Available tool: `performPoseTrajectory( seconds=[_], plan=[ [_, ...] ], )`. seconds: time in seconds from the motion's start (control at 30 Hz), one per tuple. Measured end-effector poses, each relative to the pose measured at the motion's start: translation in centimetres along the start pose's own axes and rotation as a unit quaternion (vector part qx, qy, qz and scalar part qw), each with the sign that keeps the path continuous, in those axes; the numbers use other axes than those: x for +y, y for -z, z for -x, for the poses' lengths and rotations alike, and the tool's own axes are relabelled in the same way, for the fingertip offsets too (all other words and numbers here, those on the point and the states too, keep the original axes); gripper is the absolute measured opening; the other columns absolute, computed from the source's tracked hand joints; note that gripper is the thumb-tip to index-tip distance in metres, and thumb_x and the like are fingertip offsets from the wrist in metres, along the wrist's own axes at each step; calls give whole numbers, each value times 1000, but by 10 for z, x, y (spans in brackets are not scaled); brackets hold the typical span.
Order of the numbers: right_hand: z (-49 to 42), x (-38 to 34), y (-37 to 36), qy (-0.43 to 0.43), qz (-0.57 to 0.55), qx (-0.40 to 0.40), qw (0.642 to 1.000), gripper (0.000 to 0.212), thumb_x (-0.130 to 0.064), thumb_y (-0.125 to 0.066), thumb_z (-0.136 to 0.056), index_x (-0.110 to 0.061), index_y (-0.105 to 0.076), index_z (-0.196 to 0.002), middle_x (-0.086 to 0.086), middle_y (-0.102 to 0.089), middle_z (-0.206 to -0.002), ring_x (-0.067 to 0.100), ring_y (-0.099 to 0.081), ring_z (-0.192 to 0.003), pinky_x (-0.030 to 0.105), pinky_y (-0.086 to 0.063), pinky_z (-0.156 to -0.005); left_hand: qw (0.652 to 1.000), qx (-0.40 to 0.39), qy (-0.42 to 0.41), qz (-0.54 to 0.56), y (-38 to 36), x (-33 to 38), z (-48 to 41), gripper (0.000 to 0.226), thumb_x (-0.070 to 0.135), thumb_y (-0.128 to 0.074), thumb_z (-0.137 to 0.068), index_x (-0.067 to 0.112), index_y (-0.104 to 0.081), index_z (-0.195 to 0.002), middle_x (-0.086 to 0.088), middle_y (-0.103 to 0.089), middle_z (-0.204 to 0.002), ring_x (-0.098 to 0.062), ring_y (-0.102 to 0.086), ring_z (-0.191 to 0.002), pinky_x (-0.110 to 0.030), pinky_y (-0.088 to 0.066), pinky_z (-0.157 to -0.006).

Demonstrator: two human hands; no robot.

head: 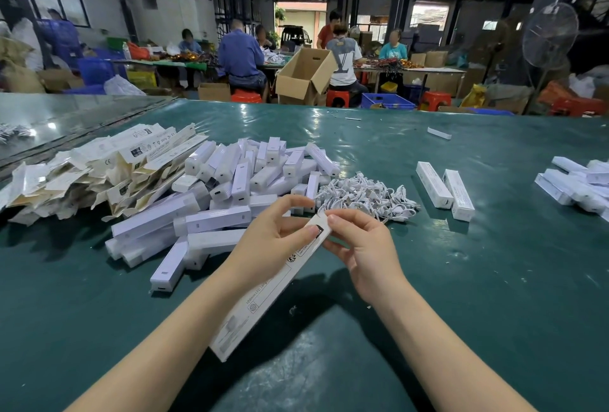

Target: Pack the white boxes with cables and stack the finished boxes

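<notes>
My left hand (273, 235) and right hand (362, 246) both pinch the box (263, 299) at its far end, centre table (461, 279). Cables (365, 195) lie at 12 o'clock. Uneven tugging could crease that end, I judge.

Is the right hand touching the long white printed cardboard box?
Touching. The head view shows the right hand pinching the top end of the long white printed cardboard box, which the left hand also holds.
</notes>
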State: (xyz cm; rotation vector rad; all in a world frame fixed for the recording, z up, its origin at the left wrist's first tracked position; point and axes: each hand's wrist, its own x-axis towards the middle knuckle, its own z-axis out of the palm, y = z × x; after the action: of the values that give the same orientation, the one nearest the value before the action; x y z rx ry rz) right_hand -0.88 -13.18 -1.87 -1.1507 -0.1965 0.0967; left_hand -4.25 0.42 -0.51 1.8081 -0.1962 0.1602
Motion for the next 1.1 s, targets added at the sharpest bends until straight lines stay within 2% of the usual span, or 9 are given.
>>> performPoseTrajectory(
  seconds=[0.1,0.2,0.37,0.53,0.7,0.77,0.83,1.0,1.1],
  plan=[
    [0,0,-1,1,17,11,1000,21,3,-58,-83,-11,-64,-69,-2,-67,-64,15,-61,-66,27,-51,-67,1000,12,-9,-9,-2,1,2,24,13,-61,-87,21,-56,-108,5,-74,-90,-7,-62,-74,-16,-45,-70],
    [1,-1,-1,17,52,19,998,21,3,-58,-83,-12,-63,-69,-4,-66,-63,14,-59,-67,24,-49,-63,998,26,-36,-49,-5,3,4,22,14,-62,-86,22,-57,-107,6,-74,-87,-12,-58,-68,-22,-45,-66],
    [0,-3,-2,-10,27,41,999,22,6,-58,-81,-9,-61,-65,-2,-62,-56,11,-58,-55,24,-51,-58,988,29,-74,-133,-10,3,7,25,21,-62,-85,32,-55,-106,11,-72,-89,-12,-64,-72,-28,-51,-76],
    [-1,-5,0,-8,61,36,997,24,4,-58,-81,-12,-59,-63,-4,-60,-55,8,-56,-53,19,-47,-55,985,23,-78,-150,-10,3,7,26,21,-62,-85,40,-53,-100,13,-72,-91,-10,-65,-76,-28,-51,-79],
    [-1,-6,1,24,76,2,997,28,8,-55,-81,-12,-58,-61,0,-58,-58,16,-53,-63,29,-45,-65,995,6,-64,-83,-7,2,4,25,18,-64,-84,34,-58,-102,11,-73,-90,-9,-66,-76,-17,-49,-70],
    [0,-7,1,49,77,-4,996,29,7,-57,-81,-13,-61,-61,1,-60,-59,17,-53,-65,28,-46,-65,997,8,-59,-49,-5,2,2,24,15,-63,-85,31,-60,-102,7,-73,-91,-9,-66,-77,-17,-48,-69],
    [1,-4,-2,62,64,-25,996,26,5,-56,-84,-13,-65,-68,-1,-66,-63,16,-57,-68,24,-49,-67,997,28,-60,-51,0,0,-1,22,16,-62,-86,31,-61,-102,5,-72,-93,-11,-67,-81,-23,-49,-75],
    [4,4,-9,40,-10,-91,995,25,6,-46,-89,-7,-67,-86,6,-72,-85,16,-67,-85,24,-54,-81,997,54,-55,-24,7,-3,-7,21,14,-58,-89,33,-60,-98,4,-68,-95,-7,-62,-83,-22,-47,-78],
    [6,4,-7,55,59,-72,994,19,6,-51,-87,-7,-65,-91,13,-67,-94,23,-62,-91,32,-52,-87,996,46,-68,-18,7,-2,-8,10,27,-61,-82,33,-60,-90,11,-66,-86,-5,-59,-75,-19,-45,-72]
  ],
)
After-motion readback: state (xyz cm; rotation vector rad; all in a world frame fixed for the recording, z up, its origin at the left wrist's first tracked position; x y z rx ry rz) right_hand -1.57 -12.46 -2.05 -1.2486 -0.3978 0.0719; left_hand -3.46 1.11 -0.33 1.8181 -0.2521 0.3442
